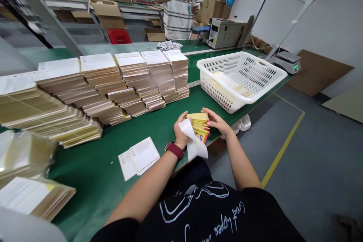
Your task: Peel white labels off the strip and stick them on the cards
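Between my two hands is a stack of yellow-and-red printed cards or packets [200, 121], at the near edge of the green table. My left hand [180, 132] is wrapped round the left side of the stack, with a watch on its wrist. Against the right side press the fingers of my right hand [218, 123]. A white paper sheet [195, 145] curls down in front of the stack, by my left palm. To the left of my left forearm lie a few flat white cards [138, 157], overlapping.
Tall stacks of white-topped cards [124, 79] line the table's left side. A white perforated basket [244, 98] with some pale packets inside stands at right. Behind are a digital scale [286, 62], a boxy machine [228, 34] and a co-worker in a striped shirt [177, 15].
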`<action>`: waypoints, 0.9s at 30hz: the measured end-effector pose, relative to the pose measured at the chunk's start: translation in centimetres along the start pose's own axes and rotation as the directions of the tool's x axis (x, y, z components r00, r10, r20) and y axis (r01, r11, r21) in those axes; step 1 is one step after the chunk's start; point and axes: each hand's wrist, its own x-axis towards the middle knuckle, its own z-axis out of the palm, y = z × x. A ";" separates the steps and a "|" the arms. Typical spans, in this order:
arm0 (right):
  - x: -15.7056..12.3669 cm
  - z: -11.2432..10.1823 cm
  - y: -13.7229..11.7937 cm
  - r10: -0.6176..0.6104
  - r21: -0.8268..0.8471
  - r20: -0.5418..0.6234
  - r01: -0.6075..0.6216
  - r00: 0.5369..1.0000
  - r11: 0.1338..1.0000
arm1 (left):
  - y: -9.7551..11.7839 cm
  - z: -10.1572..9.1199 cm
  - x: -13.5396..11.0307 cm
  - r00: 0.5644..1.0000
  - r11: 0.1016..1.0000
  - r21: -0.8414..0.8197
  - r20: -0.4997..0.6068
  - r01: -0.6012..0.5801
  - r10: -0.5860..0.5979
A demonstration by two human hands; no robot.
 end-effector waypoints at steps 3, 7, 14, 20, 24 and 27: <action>-1.4 1.6 0.1 -0.065 0.080 -0.040 0.068 0.997 0.994 | 0.2 0.1 -0.1 1.000 1.000 -0.001 0.011 0.025 -0.025; -3.2 4.2 0.2 -0.053 -0.199 -0.112 0.030 0.992 0.980 | 0.9 0.3 -0.5 1.000 1.000 -0.003 0.004 0.030 -0.030; 0.1 3.6 -1.3 -0.214 -0.334 -0.077 0.177 0.974 0.926 | 3.4 -0.5 0.0 0.995 0.997 0.027 -0.075 -0.069 0.071; 2.3 3.6 -0.5 -0.166 -0.354 0.039 0.169 0.985 0.920 | 2.7 -2.1 1.4 1.000 1.000 -0.025 -0.021 0.017 -0.017; 1.8 4.4 0.2 -0.182 -0.328 -0.008 0.169 0.983 0.930 | 1.4 -2.4 1.6 0.999 0.999 -0.035 -0.030 0.027 -0.028; 1.6 4.7 0.2 -0.202 -0.314 -0.030 0.182 0.979 0.932 | 0.8 -2.3 2.1 0.999 0.998 -0.047 0.014 0.049 -0.049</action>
